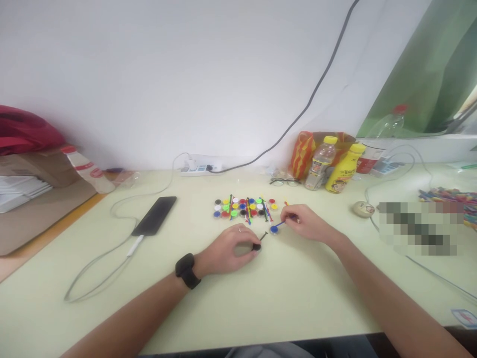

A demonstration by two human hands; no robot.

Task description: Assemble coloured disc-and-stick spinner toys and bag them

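My left hand [228,249], with a ring and a black watch [188,271], pinches a small black round cap [256,246] low over the table. A thin dark stick [264,235] reaches out from beside that cap; whether the two are joined I cannot tell. My right hand [307,222] is closed on a thin blue stick [280,224], whose far end meets a blue round cap [274,229] on the table. Behind both hands lie rows of small round caps [235,201] in several colours, with bundles of coloured sticks [249,211] between and across them.
To the left lies a black phone [154,216] on a white cable [134,245]. At the back right stand a clear bottle [320,164] and a yellow bottle [345,169], near glasses [284,181]. A round beige object [363,209] and a colourful pile [443,198] lie farther right.
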